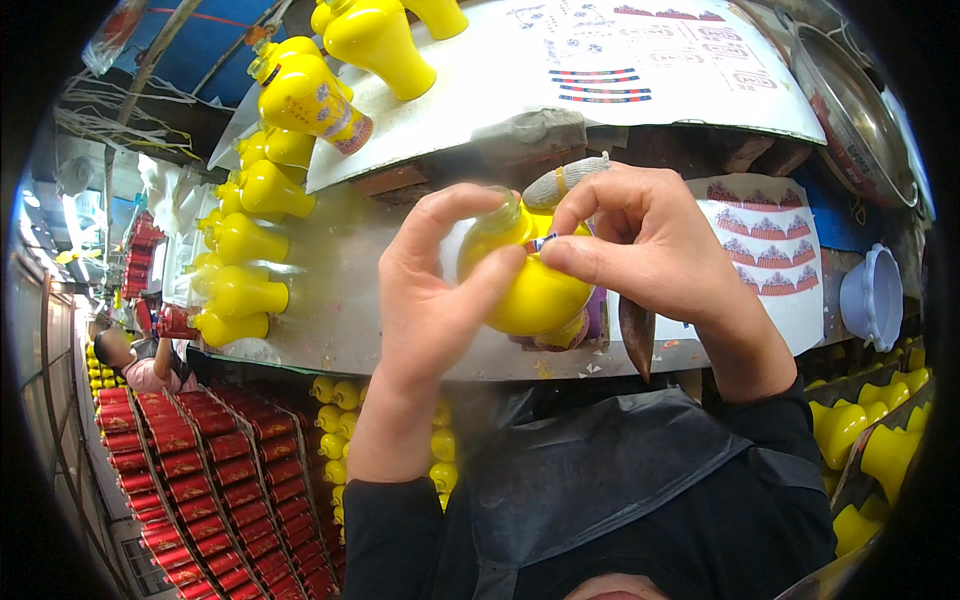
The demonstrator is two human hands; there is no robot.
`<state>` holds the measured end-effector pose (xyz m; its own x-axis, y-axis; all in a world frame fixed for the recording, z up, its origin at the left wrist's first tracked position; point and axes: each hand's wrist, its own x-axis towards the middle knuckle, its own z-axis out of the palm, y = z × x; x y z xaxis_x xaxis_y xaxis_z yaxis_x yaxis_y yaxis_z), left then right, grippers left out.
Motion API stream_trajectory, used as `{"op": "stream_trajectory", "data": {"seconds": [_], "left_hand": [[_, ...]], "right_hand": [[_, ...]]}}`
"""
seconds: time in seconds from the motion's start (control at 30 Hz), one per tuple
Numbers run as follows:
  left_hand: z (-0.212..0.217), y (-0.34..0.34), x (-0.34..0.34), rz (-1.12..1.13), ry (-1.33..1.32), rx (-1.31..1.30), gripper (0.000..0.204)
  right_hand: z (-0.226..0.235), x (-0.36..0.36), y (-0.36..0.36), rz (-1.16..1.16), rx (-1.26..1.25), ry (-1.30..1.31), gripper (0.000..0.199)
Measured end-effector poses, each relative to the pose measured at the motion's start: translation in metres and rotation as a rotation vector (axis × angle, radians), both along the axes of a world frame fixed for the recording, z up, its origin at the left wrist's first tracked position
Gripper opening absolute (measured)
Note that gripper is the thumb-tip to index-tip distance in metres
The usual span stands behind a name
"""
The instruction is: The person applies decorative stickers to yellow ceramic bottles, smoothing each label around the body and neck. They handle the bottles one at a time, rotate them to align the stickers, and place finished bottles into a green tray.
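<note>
Well, at the head view, all the action is at the neck! The yellow bottle (540, 300) tilts above the near side of the table (350, 290), its clear mouth leaning away and to the left. The left hand (430, 275) steadies it, thumb laid against the neck, index finger curved round by the mouth, a wide C between them; the remaining fingers I can't make out. Opposite, the right hand (660, 225) pinches a tiny blue-and-red strip (541, 243) between thumb and forefinger, right up at the neck. Just beyond pokes a grey cover (570, 181) with 1 yellow band; whether a finger is inside, I can't tell.

So the step looks like fixing that strip round the neck, and it's delicate stuff! The next move probably calls for keeping it level, smoothing it down and turning the bottle so it wraps flat; a crooked start could crease it.

Up on the white board (480, 90), 4 spare strips (600, 99) lie in rows. Over to the right, a label sheet (808, 310); away left, a line of yellow bottles (245, 240).
</note>
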<state>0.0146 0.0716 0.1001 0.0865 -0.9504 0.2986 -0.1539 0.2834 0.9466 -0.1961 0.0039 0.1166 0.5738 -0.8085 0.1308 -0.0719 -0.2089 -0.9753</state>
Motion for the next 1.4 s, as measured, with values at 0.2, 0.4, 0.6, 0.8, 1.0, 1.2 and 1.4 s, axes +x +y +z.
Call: {"op": "stream_trajectory", "data": {"seconds": [0.2,0.4,0.6,0.8,1.0,1.2,1.4], "left_hand": [[0.000,0.001,0.002,-0.027,-0.014,0.016,0.038],[-0.001,0.002,-0.001,-0.015,0.047,0.009,0.036],[0.002,0.004,-0.001,-0.023,0.049,0.011,0.037],[0.011,-0.003,-0.001,0.038,-0.144,-0.094,0.024],[0.024,0.001,-0.002,0.010,-0.102,0.002,0.018],[0.023,0.002,0.000,-0.120,-0.010,-0.073,0.019],[0.013,0.001,-0.005,-0.134,0.332,0.068,0.020]], "right_hand": [[-0.008,0.002,-0.004,-0.081,-0.162,0.012,0.013],[-0.019,0.009,-0.009,-0.133,-0.345,0.041,0.012],[-0.011,0.011,-0.016,-0.042,-0.220,0.054,0.014],[0.003,0.006,-0.018,0.033,-0.069,0.159,0.013],[-0.008,0.005,-0.017,0.037,-0.117,0.078,0.012],[-0.017,0.001,-0.021,0.053,-0.105,-0.070,0.014],[-0.010,-0.002,-0.008,-0.004,-0.441,0.019,0.036]]}}
